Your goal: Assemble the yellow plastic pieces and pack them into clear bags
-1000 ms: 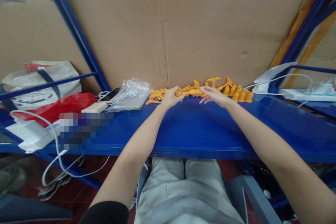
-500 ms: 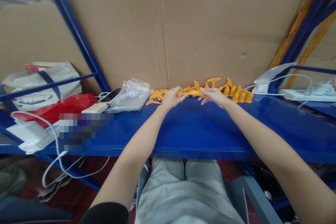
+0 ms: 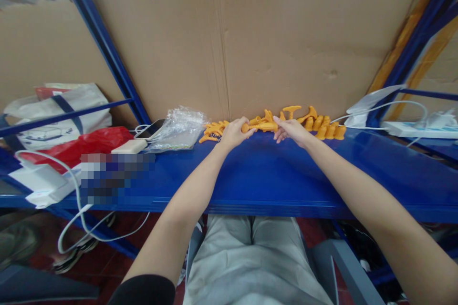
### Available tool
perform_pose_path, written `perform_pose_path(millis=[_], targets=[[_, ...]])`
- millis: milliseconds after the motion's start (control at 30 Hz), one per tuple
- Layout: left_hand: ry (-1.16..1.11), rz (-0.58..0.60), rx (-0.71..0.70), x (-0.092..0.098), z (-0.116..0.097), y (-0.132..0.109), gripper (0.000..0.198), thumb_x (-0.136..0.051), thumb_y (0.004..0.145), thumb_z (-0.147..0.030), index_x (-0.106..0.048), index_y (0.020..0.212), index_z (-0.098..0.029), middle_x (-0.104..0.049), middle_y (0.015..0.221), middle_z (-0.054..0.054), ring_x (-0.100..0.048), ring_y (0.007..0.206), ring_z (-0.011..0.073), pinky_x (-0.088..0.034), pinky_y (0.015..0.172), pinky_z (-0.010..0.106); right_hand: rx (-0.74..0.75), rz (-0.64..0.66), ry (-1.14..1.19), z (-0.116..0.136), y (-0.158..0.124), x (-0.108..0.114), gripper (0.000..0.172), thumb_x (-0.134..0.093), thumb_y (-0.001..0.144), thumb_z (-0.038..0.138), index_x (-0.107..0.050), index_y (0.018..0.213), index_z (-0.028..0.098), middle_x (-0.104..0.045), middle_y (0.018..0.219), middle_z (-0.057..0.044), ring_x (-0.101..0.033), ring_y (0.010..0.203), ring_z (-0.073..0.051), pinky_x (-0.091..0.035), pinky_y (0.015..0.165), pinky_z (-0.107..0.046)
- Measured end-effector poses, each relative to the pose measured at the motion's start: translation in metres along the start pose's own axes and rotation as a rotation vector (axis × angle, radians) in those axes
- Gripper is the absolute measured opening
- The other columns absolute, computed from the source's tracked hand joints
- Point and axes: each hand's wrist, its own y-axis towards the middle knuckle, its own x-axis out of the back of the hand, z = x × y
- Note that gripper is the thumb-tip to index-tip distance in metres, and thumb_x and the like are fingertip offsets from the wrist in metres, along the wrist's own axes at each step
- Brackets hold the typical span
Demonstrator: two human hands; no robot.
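Note:
My left hand (image 3: pixel 234 134) is closed around the rounded end of an orange plastic piece (image 3: pixel 265 126), just above the blue shelf. The other end of this long, narrow piece meets the thumb and fingers of my right hand (image 3: pixel 291 132), which are pinched on it. Behind my hands lie more orange parts, including a T-shaped one (image 3: pixel 292 110). To the left, several branched orange pieces (image 3: pixel 213 129) sit in a heap with a bit of dark chain. Thick, stubby orange pieces (image 3: pixel 331 130) stand in rows beyond my right hand.
Clear plastic bags (image 3: pixel 181 129) and a phone (image 3: pixel 153 129) lie at the left of the blue shelf (image 3: pixel 265 176). A red bag (image 3: pixel 93 145), white adapters and cables are farther left. Cardboard (image 3: pixel 286 38) backs the shelf; a power strip (image 3: pixel 422 129) is at right.
The fingers of my right hand have shifted slightly at the orange piece's end. My left hand keeps its hold, almost unmoved.

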Motion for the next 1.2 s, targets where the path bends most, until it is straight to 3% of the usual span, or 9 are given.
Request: perform_pose_path(millis=[367, 567, 667, 1000, 1200], targets=[[0.003, 0.010, 0.004, -0.0004, -0.0002, -0.0003, 0.022, -0.065, 0.087, -0.041, -0.060, 0.094, -0.021, -0.070, 0.090, 0.004, -0.065, 0.086, 0.0200, -0.045, 0.075, 0.027, -0.033, 0.038, -0.014, -0.0011, 0.0015, 0.0010, 0.054, -0.050, 0.090, 0.068, -0.058, 0.071, 0.018, -0.065, 0.054, -0.008, -0.058, 0.040, -0.013, -0.039, 0.036, -0.023], [-0.004, 0.008, 0.006, -0.0005, 0.0000, 0.0001, 0.022, -0.066, 0.087, -0.041, -0.060, 0.094, -0.021, -0.071, 0.090, 0.003, -0.065, 0.086, 0.0198, -0.045, 0.075, 0.027, -0.003, 0.061, -0.024, -0.0029, 0.0028, 0.0063, 0.043, -0.060, 0.090, 0.058, -0.065, 0.092, 0.016, -0.075, 0.084, -0.011, -0.064, 0.049, -0.013, -0.046, 0.045, -0.024], [0.002, 0.009, 0.011, -0.0004, -0.0001, 0.0000, 0.022, -0.066, 0.087, -0.041, -0.060, 0.094, -0.021, -0.071, 0.091, 0.004, -0.065, 0.087, 0.0203, -0.045, 0.075, 0.027, 0.003, 0.067, -0.021, -0.0021, 0.0024, 0.0059, 0.035, -0.062, 0.092, 0.050, -0.066, 0.091, 0.015, -0.076, 0.089, -0.010, -0.064, 0.049, -0.011, -0.045, 0.046, -0.023], [-0.017, 0.017, 0.013, 0.0004, -0.0011, -0.0012, 0.021, -0.065, 0.088, -0.040, -0.061, 0.097, -0.021, -0.070, 0.094, 0.004, -0.065, 0.091, 0.0207, -0.047, 0.079, 0.028, -0.015, 0.056, 0.059, -0.0041, 0.0026, 0.0020, 0.033, -0.060, 0.093, 0.047, -0.060, 0.079, 0.017, -0.073, 0.078, -0.008, -0.061, 0.050, -0.010, -0.044, 0.045, -0.021], [-0.064, 0.048, 0.099, -0.0018, 0.0053, -0.0010, 0.043, -0.054, 0.095, -0.038, -0.051, 0.134, -0.020, -0.069, 0.110, 0.009, -0.067, 0.099, 0.0211, -0.050, 0.087, 0.031, -0.123, -0.012, 0.286, -0.0023, 0.0072, 0.0028, 0.025, -0.053, 0.099, 0.037, -0.053, 0.080, 0.020, -0.061, 0.059, 0.000, -0.053, 0.046, -0.010, -0.045, 0.047, -0.020]])
